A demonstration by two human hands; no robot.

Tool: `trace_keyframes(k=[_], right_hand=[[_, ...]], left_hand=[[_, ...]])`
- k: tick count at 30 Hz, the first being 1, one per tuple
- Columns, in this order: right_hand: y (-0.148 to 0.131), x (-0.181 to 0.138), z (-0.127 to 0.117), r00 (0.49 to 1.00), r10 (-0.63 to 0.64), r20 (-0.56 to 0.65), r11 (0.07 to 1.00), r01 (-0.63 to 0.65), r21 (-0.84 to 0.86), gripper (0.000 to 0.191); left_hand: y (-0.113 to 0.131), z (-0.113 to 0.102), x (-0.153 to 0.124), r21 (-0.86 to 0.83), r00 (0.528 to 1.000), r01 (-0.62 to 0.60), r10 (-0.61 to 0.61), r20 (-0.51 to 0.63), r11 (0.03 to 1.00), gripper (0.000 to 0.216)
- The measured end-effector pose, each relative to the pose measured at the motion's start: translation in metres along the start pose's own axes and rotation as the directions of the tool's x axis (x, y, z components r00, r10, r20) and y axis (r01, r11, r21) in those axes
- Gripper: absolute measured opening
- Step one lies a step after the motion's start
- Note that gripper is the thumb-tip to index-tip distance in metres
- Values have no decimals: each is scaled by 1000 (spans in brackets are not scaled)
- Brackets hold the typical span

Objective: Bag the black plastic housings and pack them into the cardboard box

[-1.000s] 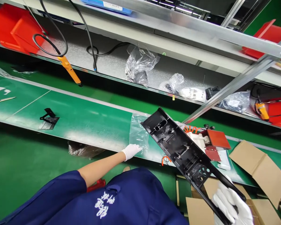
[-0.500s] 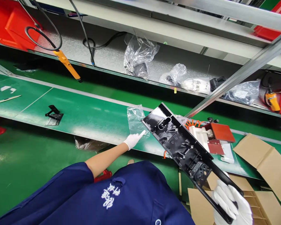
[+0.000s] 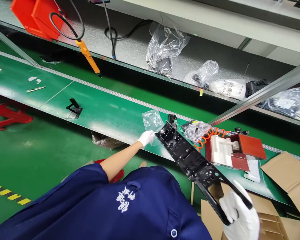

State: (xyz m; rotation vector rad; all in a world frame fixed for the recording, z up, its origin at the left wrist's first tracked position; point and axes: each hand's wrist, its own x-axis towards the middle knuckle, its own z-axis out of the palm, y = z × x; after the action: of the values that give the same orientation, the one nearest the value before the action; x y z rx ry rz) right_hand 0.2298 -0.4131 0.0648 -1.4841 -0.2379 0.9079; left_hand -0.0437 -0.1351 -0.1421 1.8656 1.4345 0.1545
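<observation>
Head camera, and the long black panel (image 3: 190,156) is up in the air, slanting across the table's near edge — left end above the green table (image 3: 110,115), right end out past that edge. The right hand (image 3: 241,213), white-gloved, has its grip clenched around the frame at that right end. The left hand (image 3: 146,137), gloved too, meets the panel's left end above the near edge; whether its grip is on the panel's corner or the clear bag, I cannot tell. That clear bag (image 3: 152,119) lies just beyond the fingers, toward the far edge. Farther right along the far edge: a plastic-wrapped bundle (image 3: 197,131), an orange coiled hose (image 3: 213,132), a red-and-white fixture (image 3: 221,151). Below the right hand, a cardboard box (image 3: 211,216). Off left, a black bracket (image 3: 74,110) sits by the near edge — and an orange tool (image 3: 88,58) hangs at the shelf's (image 3: 130,50) front edge.
</observation>
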Motion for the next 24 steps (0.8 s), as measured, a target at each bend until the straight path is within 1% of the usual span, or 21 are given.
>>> trace_keyframes(k=[2,3,5,7,9,11,13,15,17,20,22,24], right_hand=[[9,3,11,998,53,-33,995,-56,-86,66],[13,6,14,996,75,-40,990,-79,-115,69],[21,12,18,994,99,-50,983,-106,-151,70],[25,17,18,993,106,-52,981,-113,-157,69],[26,18,15,994,97,-49,986,-103,-130,67],[24,18,12,998,59,-36,994,-63,-94,63],[21,15,12,1000,7,-16,997,-8,-72,60],[21,13,15,999,-33,-12,996,32,-87,61],[25,12,20,999,-38,-22,988,34,-149,67],[34,13,25,999,4,-35,965,-13,-261,74],[39,15,25,998,42,-39,960,-52,-276,75],[41,17,23,995,77,-63,968,-90,-234,75]], left_hand=[[2,-5,4,0,1000,12,-12,-25,1000,48],[4,-6,5,9,1000,5,-5,-31,1000,49],[8,-4,4,23,999,-23,24,-28,999,45],[12,2,1,40,999,-47,47,1,998,39],[12,11,-2,51,999,-40,38,39,998,33],[10,20,-3,46,997,-2,-2,79,999,28],[7,27,-2,16,991,48,-49,124,999,27],[6,31,-1,-36,985,89,-83,150,995,29],[7,31,1,-97,987,108,-95,129,989,32],[15,25,2,-176,997,80,-75,35,981,35],[21,20,0,-216,999,35,-42,-28,976,36],[28,17,-4,-248,998,-16,-1,-68,969,35]])
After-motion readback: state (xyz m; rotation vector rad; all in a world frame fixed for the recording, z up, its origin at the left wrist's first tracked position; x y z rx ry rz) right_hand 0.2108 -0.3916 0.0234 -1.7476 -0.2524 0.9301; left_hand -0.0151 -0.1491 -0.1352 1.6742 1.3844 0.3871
